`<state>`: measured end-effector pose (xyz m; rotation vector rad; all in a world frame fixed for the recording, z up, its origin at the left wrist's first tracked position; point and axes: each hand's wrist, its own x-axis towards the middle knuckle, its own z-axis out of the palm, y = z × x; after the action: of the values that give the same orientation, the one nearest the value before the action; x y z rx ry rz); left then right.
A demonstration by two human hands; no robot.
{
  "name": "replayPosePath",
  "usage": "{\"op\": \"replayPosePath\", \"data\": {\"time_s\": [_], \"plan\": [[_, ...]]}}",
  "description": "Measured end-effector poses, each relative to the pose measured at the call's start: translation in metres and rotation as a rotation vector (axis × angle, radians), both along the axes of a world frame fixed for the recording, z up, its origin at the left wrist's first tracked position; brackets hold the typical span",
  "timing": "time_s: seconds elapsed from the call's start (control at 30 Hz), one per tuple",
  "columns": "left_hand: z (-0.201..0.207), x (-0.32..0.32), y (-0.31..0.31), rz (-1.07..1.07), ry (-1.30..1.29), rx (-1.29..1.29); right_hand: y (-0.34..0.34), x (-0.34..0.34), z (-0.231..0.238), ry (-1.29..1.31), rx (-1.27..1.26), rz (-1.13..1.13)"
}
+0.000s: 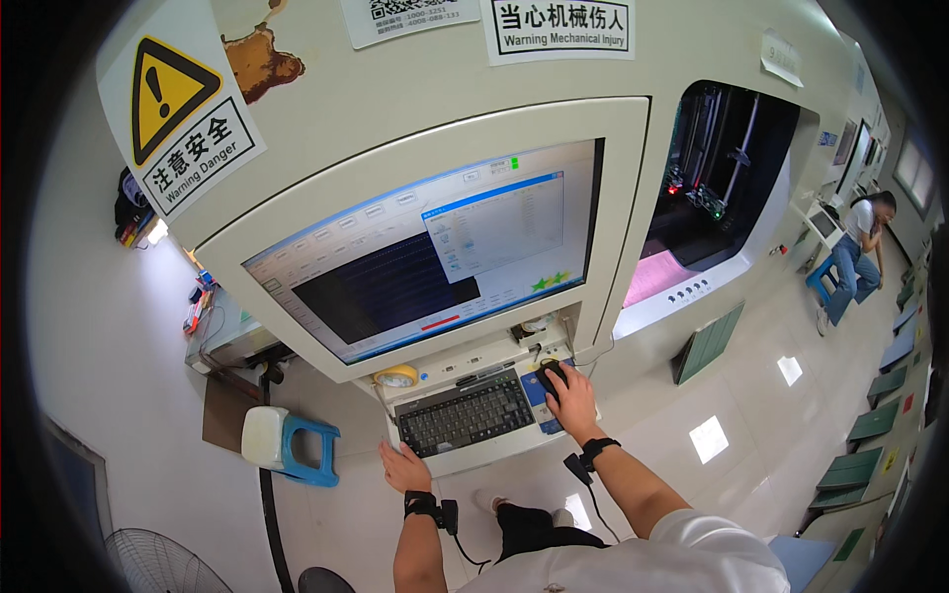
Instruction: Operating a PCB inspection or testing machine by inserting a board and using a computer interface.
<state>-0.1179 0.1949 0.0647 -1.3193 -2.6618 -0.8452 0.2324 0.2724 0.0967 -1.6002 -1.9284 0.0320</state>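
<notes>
My right hand [574,397] rests over a black computer mouse [550,379], which lies on a blue pad [539,403] at the right end of a pull-out tray. Beside the tray's left front corner is my left hand [403,466], its fingers stretched out and holding nothing. A black keyboard [465,413] fills most of the tray between the two hands. Above it, a large screen [435,237] set in the machine's pale housing shows a dark panel and a smaller open window. Black bands with small devices and cables circle both my wrists.
A yellow tape roll [397,376] sits behind the keyboard. Right of the screen, a machine opening [727,168] holds rails and pink material. A blue-and-white stool [297,445] stands left; a wire fan [163,563] is lower left. A seated person [858,247] is far right, near green boards [852,474].
</notes>
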Motion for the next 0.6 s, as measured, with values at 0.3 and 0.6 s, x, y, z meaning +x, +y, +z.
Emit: {"op": "replayPosePath", "data": {"time_s": [0.3,0.6], "plan": [[0.001,-0.005,-0.001,0.014,-0.054,-0.044,0.003,-0.003,-0.004,0.048,-0.013,0.049],[-0.011,-0.009,-0.003,-0.001,0.039,0.044,0.003,-0.004,-0.003,0.069,0.001,0.057]]}}
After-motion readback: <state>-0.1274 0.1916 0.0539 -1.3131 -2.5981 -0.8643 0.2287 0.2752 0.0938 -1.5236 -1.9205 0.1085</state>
